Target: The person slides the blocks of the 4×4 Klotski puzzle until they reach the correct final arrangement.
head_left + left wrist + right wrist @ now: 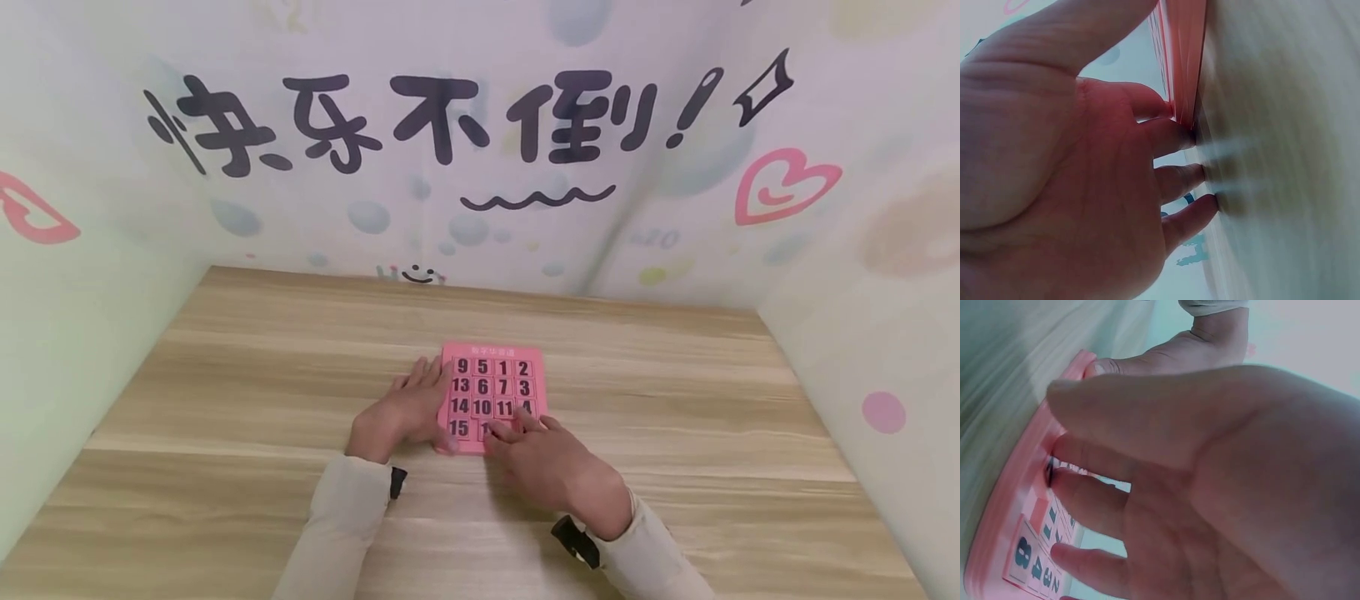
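Running lengthwise near to far, the pink number puzzle lies right of your left hand, whose spread fingers touch its left edge. Your right hand, fingers loosely extended, touches a near-row tile.

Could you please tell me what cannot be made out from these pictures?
Head view: whatever follows the 1 on the second bottom-row tile, covered by the right fingers.
Head view: the pale lettering on the pink board, too small and faint to read surely.
Left wrist view: the board's face, turned too edge-on to read and cut off above.
Right wrist view: most of the lowest finger, cut off by the bottom edge.
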A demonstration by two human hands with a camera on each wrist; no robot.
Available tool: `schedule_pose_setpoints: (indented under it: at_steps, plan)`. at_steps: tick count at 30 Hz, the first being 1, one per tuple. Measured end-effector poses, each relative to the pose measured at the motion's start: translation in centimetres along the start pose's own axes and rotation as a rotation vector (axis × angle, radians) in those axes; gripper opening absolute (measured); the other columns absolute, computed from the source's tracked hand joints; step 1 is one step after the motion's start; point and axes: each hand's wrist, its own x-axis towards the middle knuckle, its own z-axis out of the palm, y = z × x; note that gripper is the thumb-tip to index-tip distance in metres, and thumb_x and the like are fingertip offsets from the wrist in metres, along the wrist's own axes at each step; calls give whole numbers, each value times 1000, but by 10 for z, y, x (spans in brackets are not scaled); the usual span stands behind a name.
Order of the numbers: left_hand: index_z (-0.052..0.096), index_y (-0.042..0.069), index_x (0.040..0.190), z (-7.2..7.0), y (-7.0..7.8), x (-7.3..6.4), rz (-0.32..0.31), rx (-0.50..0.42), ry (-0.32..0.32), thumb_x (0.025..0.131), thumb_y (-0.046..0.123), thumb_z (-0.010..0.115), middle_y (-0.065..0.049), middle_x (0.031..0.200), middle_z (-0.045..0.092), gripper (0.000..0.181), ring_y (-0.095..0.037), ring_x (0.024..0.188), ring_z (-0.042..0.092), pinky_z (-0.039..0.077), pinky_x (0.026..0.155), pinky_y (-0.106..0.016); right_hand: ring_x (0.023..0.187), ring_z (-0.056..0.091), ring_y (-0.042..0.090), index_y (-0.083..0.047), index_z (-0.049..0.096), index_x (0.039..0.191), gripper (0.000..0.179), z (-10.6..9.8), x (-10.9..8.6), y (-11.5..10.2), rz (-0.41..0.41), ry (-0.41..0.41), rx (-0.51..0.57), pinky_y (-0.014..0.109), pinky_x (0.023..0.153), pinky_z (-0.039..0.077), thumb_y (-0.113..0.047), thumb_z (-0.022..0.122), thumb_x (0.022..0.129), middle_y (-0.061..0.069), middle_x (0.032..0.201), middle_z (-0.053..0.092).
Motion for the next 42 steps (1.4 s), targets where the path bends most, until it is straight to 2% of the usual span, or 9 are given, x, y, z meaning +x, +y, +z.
schedule_pose_setpoints:
  at_steps: [5,11,17,21,26,29,37,42]
  plan:
    - [4,6,159,0,-1,1,2,2,-15,75,31,85,-14,166,-5,119,-33,153,-10,0,124,-52,143,39,36,-22,53,144,42,-1,-2,3,18,-4,-21,56,111,39,-25,51,102,-4,154,44]
    - [3,4,159,-2,-8,2,45,31,-37,76,36,85,-15,166,-6,121,-35,153,-11,1,124,-54,142,40,35,-22,55,142,41,-2,-5,6,29,-11,-40,55,110,40,-21,51,101,-4,154,46]
    - [3,3,159,-4,-14,-1,74,25,-47,75,31,85,-15,166,-5,121,-34,153,-10,0,124,-53,141,42,33,-24,56,142,42,-4,-6,4,69,-21,-25,53,108,43,-18,53,100,-3,153,47]
    - [4,3,159,-4,-12,-3,71,37,-43,75,31,85,-15,166,-4,120,-34,153,-9,1,124,-52,140,43,34,-24,58,140,40,-4,-6,4,35,20,-49,53,108,43,-21,54,100,-3,151,49]
    - [3,3,158,-5,-11,-4,73,47,-45,74,31,86,-14,166,-5,121,-33,153,-10,0,124,-51,143,38,35,-22,51,146,45,2,3,-2,-52,140,-27,55,112,38,-27,53,102,0,153,47]
    - [3,3,158,-5,-12,-4,75,53,-44,74,32,86,-14,166,-6,122,-33,153,-11,0,124,-51,146,33,35,-19,47,149,49,8,10,-11,-80,180,-22,55,115,34,-31,51,101,1,155,43]
    - [5,-1,158,-5,-12,-3,96,36,-37,74,29,86,-19,165,-2,120,-37,152,-9,2,123,-54,149,28,30,-23,37,154,56,16,19,-23,-63,137,-97,54,116,33,-39,48,102,-3,161,32]
    - [5,-1,158,-6,-10,-3,93,39,-37,75,28,86,-19,165,-2,119,-37,152,-9,2,124,-54,149,29,28,-23,36,155,57,18,19,-24,-64,133,-125,53,115,35,-42,48,102,-4,161,32]
